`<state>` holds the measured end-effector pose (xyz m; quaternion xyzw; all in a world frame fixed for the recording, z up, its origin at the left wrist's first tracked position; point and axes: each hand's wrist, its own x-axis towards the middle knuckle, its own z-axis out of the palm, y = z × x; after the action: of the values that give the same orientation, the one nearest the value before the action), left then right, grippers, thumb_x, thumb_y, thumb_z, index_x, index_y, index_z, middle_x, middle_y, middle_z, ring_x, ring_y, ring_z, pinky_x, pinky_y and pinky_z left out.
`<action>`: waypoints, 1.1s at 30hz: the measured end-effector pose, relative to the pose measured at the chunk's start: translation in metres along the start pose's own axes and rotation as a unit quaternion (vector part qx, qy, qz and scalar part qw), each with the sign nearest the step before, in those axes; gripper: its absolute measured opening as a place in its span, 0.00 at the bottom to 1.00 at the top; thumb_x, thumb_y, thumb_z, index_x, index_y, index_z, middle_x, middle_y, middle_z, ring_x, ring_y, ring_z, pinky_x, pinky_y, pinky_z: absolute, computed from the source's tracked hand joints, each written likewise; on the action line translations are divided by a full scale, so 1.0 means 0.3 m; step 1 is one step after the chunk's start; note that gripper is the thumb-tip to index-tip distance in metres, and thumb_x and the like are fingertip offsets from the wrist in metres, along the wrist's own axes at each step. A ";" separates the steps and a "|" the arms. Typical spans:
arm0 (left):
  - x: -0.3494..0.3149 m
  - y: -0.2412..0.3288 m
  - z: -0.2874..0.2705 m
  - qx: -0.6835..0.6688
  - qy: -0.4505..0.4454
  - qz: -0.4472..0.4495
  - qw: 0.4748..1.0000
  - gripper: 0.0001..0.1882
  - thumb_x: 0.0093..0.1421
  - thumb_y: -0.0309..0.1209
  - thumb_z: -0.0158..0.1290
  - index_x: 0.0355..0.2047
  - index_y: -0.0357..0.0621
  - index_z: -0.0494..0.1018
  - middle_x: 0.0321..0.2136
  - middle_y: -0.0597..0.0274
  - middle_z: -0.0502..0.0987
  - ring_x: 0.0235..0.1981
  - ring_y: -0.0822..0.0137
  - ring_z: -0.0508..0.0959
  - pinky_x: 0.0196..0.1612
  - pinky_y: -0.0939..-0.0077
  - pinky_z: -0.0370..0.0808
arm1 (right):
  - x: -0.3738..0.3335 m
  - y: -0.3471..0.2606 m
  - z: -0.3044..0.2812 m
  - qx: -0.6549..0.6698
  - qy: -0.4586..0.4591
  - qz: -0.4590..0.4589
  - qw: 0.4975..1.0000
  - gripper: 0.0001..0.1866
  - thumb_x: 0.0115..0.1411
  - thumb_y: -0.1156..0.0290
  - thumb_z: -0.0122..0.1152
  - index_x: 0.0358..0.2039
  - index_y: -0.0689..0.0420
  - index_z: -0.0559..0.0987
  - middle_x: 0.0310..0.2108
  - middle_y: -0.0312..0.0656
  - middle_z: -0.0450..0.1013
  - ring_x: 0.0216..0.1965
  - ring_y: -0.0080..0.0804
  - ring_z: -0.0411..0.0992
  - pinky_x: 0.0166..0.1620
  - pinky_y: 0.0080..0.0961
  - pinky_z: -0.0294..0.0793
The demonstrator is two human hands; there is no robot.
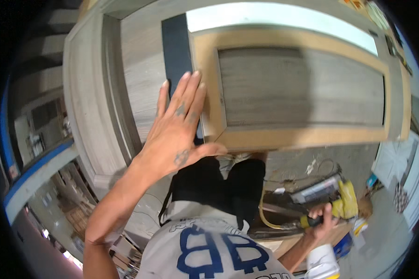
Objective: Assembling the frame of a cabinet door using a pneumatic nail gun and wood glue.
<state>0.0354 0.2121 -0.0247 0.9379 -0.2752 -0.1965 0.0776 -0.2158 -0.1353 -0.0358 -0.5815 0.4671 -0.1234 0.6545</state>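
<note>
My left hand point(177, 121) lies flat near the left end of a framed panel, fingers stretched out and thumb out to the side. Its fingertips rest where a dark strip point(176, 44) meets the panel's tan border point(265, 137). Inside that border is a grey wood-grain centre point(265, 88), partly in shadow. Low on the right, my right hand point(324, 221) is closed round the dark grip of a yellow nail gun point(347, 200). A yellow hose point(264, 218) leads to the grip's end. The gun's nose is not clearly visible.
A white strip point(284, 14) runs along the panel's far edge. To the left stands a raised grey frame point(91, 93), with a blue-edged rack point(37, 172) beyond. Below the panel, an open box or shelf point(284, 204) stands near the hose. White sheets point(395, 162) lie at right.
</note>
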 end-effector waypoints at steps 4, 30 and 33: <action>-0.027 -0.064 0.092 0.025 0.043 0.048 0.998 0.66 0.47 0.68 0.57 0.68 0.27 0.44 0.70 0.38 0.44 0.73 0.45 0.40 0.72 0.45 0.39 | -0.244 0.172 0.157 0.080 -0.066 0.008 0.995 0.07 0.60 0.76 0.60 0.31 0.61 0.70 0.17 0.39 0.66 0.16 0.28 0.66 0.21 0.28 0.69; 0.135 0.071 0.100 0.027 0.149 0.114 0.982 0.64 0.43 0.67 0.61 0.65 0.25 0.55 0.65 0.34 0.56 0.71 0.44 0.50 0.72 0.49 0.43 | -0.318 0.269 0.127 0.109 -0.073 0.000 0.991 0.10 0.60 0.76 0.60 0.38 0.64 0.68 0.18 0.42 0.67 0.16 0.29 0.66 0.21 0.29 0.72; 0.132 0.084 0.085 0.053 0.154 0.118 0.980 0.64 0.43 0.68 0.60 0.64 0.24 0.55 0.65 0.32 0.56 0.70 0.42 0.50 0.71 0.47 0.44 | -0.326 0.280 0.153 0.178 -0.088 0.004 0.980 0.18 0.61 0.76 0.58 0.48 0.67 0.66 0.19 0.42 0.67 0.17 0.30 0.66 0.22 0.29 0.72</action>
<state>0.0431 0.1683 -0.0544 0.9207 -0.3787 -0.0245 0.0912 -0.2654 -0.0121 -0.0690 -0.4623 0.3806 -0.1503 0.7866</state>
